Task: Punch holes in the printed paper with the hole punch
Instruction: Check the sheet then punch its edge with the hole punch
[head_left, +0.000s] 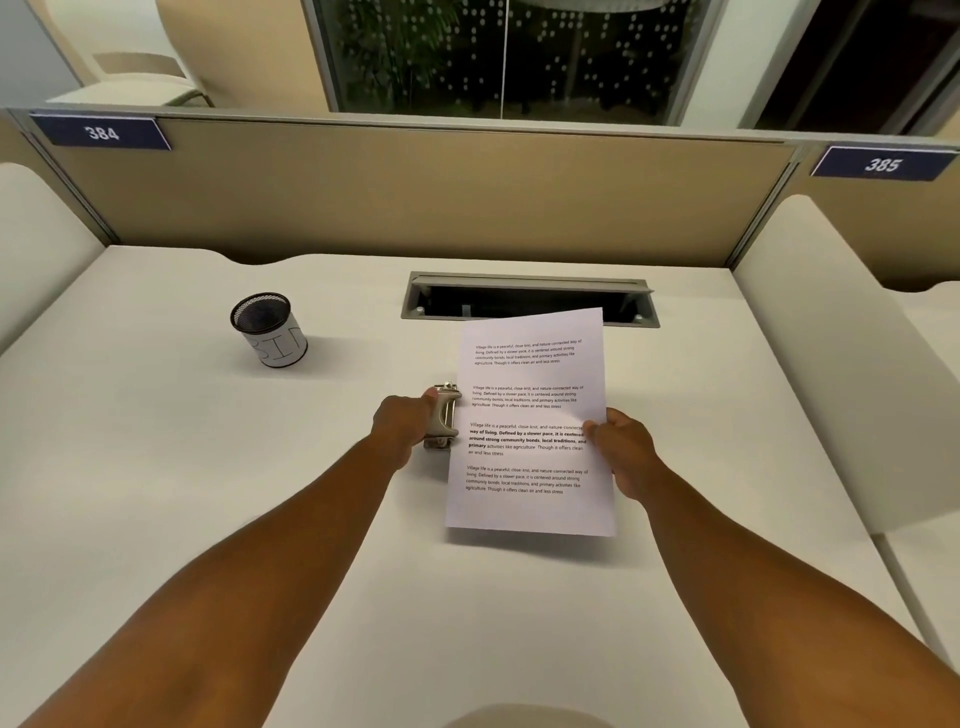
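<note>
L hand (402, 423) grips small silver metal hole punch (443, 417) on white desk (208, 493), right of black mesh pen cup (268, 328). R hand (621, 447) pinches right edge of white printed paper sheet (530, 421); sheet's left edge at punch, lifted off desk w/ shadow below.

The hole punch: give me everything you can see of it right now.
The hole punch is a small metal tool, silver-grey, with a curved lever on top and a flat base. It sits on the white desk, its length running away from the camera. The left hand holds it from its left side, thumb near its far end. The left edge of the printed paper meets its right side; whether that edge is inside the slot is unclear.
</note>
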